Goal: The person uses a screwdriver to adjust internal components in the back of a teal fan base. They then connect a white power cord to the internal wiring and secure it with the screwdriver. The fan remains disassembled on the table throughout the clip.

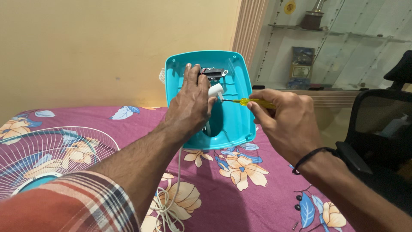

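Right fingers point(262, 112) pinching yellow screwdriver point(251, 102), left hand point(191, 105) gripping turquoise base point(234, 116) (fan grille point(51, 152) beside)

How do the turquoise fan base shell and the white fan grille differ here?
The turquoise fan base shell is solid plastic, propped upright under the left hand; the white fan grille is open wire, lying flat and untouched. Both rest on the floral purple bedsheet.

A framed picture point(302, 62), upright and rectangular with a dark blue upper part and a pale lower panel, stands on the lower glass shelf point(300, 88) at the right. Above it, near the shelf unit's top, hangs a small round yellow sticker point(290, 7).
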